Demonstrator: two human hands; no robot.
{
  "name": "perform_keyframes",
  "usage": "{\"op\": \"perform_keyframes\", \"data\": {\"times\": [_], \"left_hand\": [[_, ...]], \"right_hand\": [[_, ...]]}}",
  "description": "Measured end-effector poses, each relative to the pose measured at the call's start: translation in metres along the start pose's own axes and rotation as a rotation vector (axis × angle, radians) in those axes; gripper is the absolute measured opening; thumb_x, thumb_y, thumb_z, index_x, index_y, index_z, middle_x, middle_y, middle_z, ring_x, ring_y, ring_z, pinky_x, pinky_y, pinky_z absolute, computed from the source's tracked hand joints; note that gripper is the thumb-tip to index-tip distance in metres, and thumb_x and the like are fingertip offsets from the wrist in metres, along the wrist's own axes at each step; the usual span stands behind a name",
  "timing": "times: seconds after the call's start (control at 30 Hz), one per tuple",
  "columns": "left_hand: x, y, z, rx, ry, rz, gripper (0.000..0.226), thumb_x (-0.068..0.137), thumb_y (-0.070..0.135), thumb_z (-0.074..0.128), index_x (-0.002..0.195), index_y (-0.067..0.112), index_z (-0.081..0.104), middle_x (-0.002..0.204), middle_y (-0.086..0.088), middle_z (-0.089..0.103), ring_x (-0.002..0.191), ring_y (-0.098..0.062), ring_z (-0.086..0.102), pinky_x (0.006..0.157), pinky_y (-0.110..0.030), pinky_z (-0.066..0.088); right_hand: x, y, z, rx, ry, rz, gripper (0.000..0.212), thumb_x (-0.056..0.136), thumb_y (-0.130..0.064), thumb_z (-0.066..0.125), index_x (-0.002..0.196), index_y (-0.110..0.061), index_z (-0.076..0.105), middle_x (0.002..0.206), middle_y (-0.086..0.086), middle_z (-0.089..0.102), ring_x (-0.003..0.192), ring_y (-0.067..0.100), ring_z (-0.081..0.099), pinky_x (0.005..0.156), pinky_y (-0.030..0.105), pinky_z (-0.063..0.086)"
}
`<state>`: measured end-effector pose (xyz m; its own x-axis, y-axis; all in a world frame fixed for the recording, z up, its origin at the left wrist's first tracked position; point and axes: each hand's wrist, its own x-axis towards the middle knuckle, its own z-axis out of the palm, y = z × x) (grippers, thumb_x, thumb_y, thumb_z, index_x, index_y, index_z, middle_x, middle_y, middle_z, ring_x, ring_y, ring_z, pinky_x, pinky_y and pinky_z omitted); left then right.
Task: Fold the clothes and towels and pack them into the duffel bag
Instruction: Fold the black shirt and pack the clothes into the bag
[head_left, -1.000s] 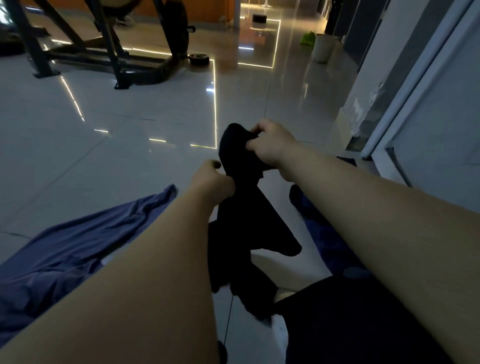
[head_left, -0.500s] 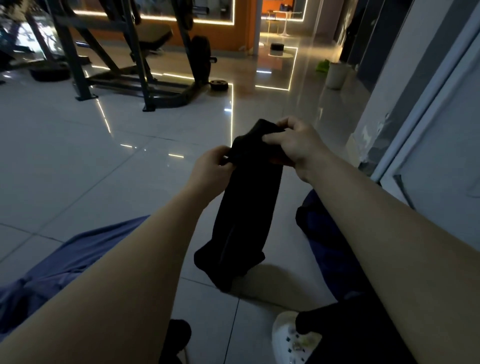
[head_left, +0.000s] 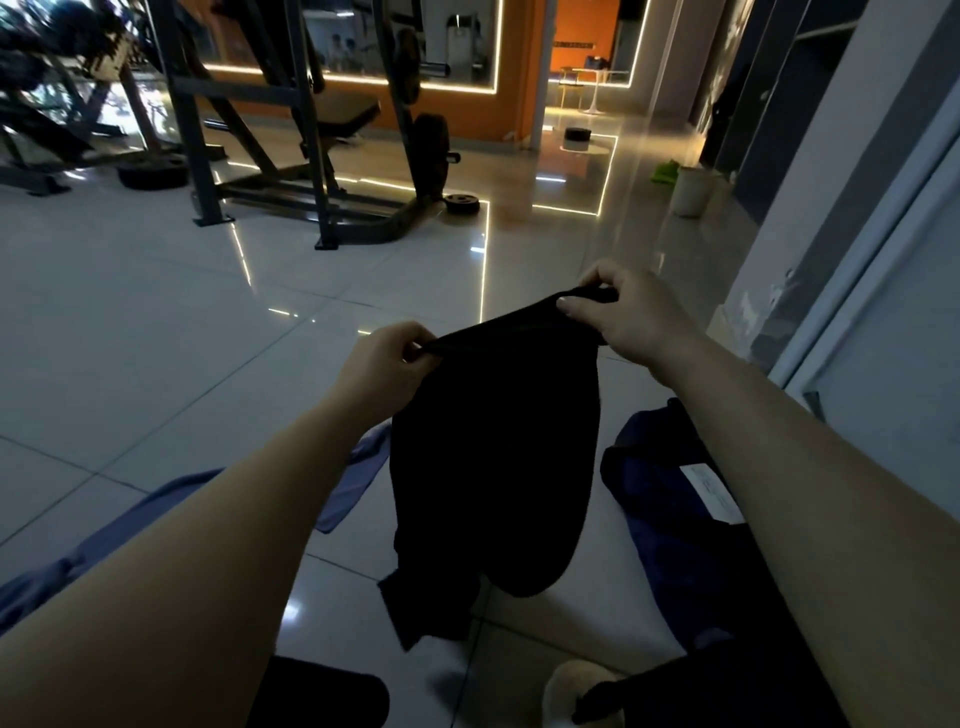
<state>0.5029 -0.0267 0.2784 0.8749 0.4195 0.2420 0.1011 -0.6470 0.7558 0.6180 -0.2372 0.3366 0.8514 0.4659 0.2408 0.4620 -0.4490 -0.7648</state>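
Both my forearms are bare to the near edge of view; no sleeve, watch or ring shows on my left hand (head_left: 384, 364) or right hand (head_left: 623, 317). I wear dark trousers (head_left: 322, 699) and a light-coloured shoe (head_left: 576, 691).

- This is a gym, dimly lit, with a glossy pale tiled floor (head_left: 130, 312).
- A dark steel weight rack (head_left: 311, 156) stands at the far left with a padded bench (head_left: 345, 111) inside it.
- Weight plates (head_left: 461, 203) lie on the floor beside the rack.
- An orange wall (head_left: 524, 67) carries a large mirror edged in glowing light strips (head_left: 363, 80).
- A pale bin (head_left: 691, 190) stands by the right wall.
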Motion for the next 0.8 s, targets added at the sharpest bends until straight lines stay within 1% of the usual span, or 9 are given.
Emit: {"op": "perform_keyframes", "data": {"times": [0.07, 0.17, 0.27, 0.33, 0.43, 0.5, 0.57, 0.67, 0.8], "left_hand": [[0.001, 0.000, -0.004, 0.001, 0.023, -0.003, 0.006, 0.090, 0.016, 0.062, 0.095, 0.018, 0.065, 0.071, 0.001, 0.060, 0.062, -0.016, 0.054, 0.063, -0.029, 0.044], [0.002, 0.006, -0.013, -0.049, 0.074, 0.017, 0.007, 0.091, 0.016, 0.062, 0.096, 0.021, 0.064, 0.076, 0.001, 0.061, 0.063, -0.014, 0.057, 0.060, -0.027, 0.047], [0.004, 0.015, -0.020, -0.101, 0.111, 0.046, 0.010, 0.092, 0.015, 0.060, 0.098, 0.019, 0.067, 0.086, -0.001, 0.064, 0.076, -0.018, 0.061, 0.069, -0.029, 0.050], [0.003, 0.018, -0.019, -0.082, 0.127, 0.040, 0.012, 0.092, 0.015, 0.059, 0.099, 0.019, 0.068, 0.090, -0.001, 0.065, 0.084, -0.019, 0.063, 0.076, -0.031, 0.051], [0.002, 0.017, -0.014, -0.012, 0.187, 0.004, 0.018, 0.092, 0.015, 0.057, 0.105, 0.016, 0.070, 0.093, -0.004, 0.065, 0.084, -0.019, 0.061, 0.079, -0.034, 0.050], [0.002, 0.015, -0.014, -0.006, 0.200, -0.018, 0.020, 0.094, 0.016, 0.056, 0.108, 0.015, 0.069, 0.090, -0.002, 0.063, 0.082, -0.019, 0.060, 0.077, -0.035, 0.049], [0.002, 0.012, -0.016, -0.046, 0.168, -0.037, 0.019, 0.095, 0.016, 0.054, 0.109, 0.012, 0.067, 0.086, -0.005, 0.063, 0.076, -0.023, 0.059, 0.072, -0.035, 0.048], [0.000, 0.008, -0.016, -0.088, 0.041, -0.023, 0.019, 0.097, 0.017, 0.052, 0.106, 0.005, 0.063, 0.090, -0.021, 0.066, 0.076, -0.034, 0.059, 0.069, -0.035, 0.043], [-0.002, 0.012, -0.020, -0.089, -0.056, 0.012, 0.017, 0.097, 0.021, 0.053, 0.098, 0.008, 0.063, 0.092, -0.026, 0.065, 0.068, -0.026, 0.054, 0.067, -0.035, 0.040]], "right_hand": [[-0.001, -0.002, -0.001, -0.035, 0.026, -0.012, 0.014, 0.087, -0.031, 0.068, 0.088, -0.020, 0.059, 0.096, 0.003, 0.059, 0.093, 0.022, 0.059, 0.081, 0.037, 0.049], [-0.001, -0.006, -0.003, 0.111, 0.036, 0.037, 0.010, 0.089, -0.027, 0.067, 0.084, -0.021, 0.059, 0.099, 0.006, 0.061, 0.092, 0.024, 0.062, 0.080, 0.041, 0.054], [-0.001, -0.011, -0.007, 0.278, -0.010, 0.116, 0.008, 0.093, -0.019, 0.062, 0.087, -0.017, 0.057, 0.092, 0.005, 0.061, 0.076, 0.017, 0.063, 0.064, 0.033, 0.057], [-0.002, -0.016, -0.006, 0.369, -0.040, 0.168, 0.007, 0.094, -0.017, 0.061, 0.088, -0.014, 0.057, 0.082, 0.002, 0.061, 0.063, 0.012, 0.062, 0.053, 0.028, 0.054], [-0.001, -0.025, 0.000, 0.447, 0.000, 0.205, 0.009, 0.092, -0.014, 0.062, 0.085, -0.013, 0.057, 0.077, 0.002, 0.061, 0.054, 0.009, 0.063, 0.046, 0.023, 0.051], [0.004, -0.028, 0.002, 0.402, 0.067, 0.194, 0.010, 0.091, -0.015, 0.065, 0.083, -0.014, 0.057, 0.081, 0.003, 0.062, 0.061, 0.011, 0.063, 0.049, 0.023, 0.052], [0.008, -0.027, 0.001, 0.336, 0.127, 0.168, 0.012, 0.090, -0.017, 0.065, 0.081, -0.017, 0.057, 0.088, 0.004, 0.062, 0.072, 0.015, 0.063, 0.058, 0.029, 0.055], [0.012, -0.019, 0.000, 0.293, 0.168, 0.175, 0.012, 0.090, -0.020, 0.064, 0.081, -0.018, 0.057, 0.097, 0.007, 0.064, 0.083, 0.022, 0.065, 0.071, 0.037, 0.059], [0.016, -0.002, -0.002, 0.141, 0.194, 0.184, 0.009, 0.089, -0.023, 0.062, 0.083, -0.017, 0.059, 0.101, 0.012, 0.065, 0.091, 0.028, 0.064, 0.079, 0.043, 0.058]]}}
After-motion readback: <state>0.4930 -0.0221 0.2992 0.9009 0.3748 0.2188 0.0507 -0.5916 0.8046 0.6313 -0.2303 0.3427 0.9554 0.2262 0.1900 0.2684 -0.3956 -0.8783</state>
